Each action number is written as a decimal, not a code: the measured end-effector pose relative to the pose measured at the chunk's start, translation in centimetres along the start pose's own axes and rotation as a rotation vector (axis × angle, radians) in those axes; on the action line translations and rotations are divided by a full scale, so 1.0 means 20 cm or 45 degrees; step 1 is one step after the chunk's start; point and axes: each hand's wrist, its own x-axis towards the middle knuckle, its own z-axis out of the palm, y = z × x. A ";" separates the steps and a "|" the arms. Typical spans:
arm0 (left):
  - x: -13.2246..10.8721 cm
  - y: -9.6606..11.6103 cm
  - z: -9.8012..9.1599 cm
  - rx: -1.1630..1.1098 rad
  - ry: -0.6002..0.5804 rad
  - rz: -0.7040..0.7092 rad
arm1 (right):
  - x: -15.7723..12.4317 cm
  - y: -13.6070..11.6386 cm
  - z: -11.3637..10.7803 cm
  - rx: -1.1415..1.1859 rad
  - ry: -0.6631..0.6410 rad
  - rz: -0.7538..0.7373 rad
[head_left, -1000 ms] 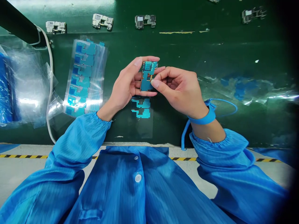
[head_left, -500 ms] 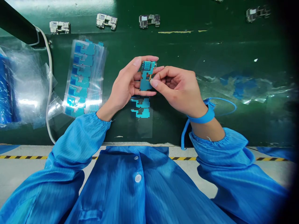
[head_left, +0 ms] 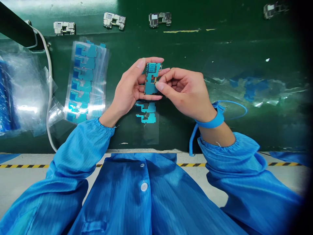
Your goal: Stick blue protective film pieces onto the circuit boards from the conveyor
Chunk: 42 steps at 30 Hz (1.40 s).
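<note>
Circuit board (head_left: 151,85), between left fingers (head_left: 153,60), right fingers (head_left: 168,75)

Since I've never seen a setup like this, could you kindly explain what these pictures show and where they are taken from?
These pictures come from one camera worn on a person's head, looking forward and down, so there is no machine here, only two bare hands. The left hand cradles a small circuit board that looks partly covered in blue film, and the fingers of the right hand pinch at its edge. On the green work surface lie a strip of blue film pieces on clear backing, a clear sheet with two more pieces, a row of small metal parts and a clear plastic bag. The person wears a blue smock and, on the right wrist, a blue wrist strap with a coiled cord.
</note>
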 end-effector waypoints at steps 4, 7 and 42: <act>0.00 0.00 0.00 0.014 0.014 0.003 | 0.00 0.00 0.00 0.009 -0.002 0.023; -0.01 0.00 0.01 -0.021 -0.012 0.032 | 0.00 0.00 0.00 0.014 0.003 0.008; -0.01 0.01 0.01 0.067 0.042 -0.031 | 0.01 0.01 0.00 0.011 -0.015 0.008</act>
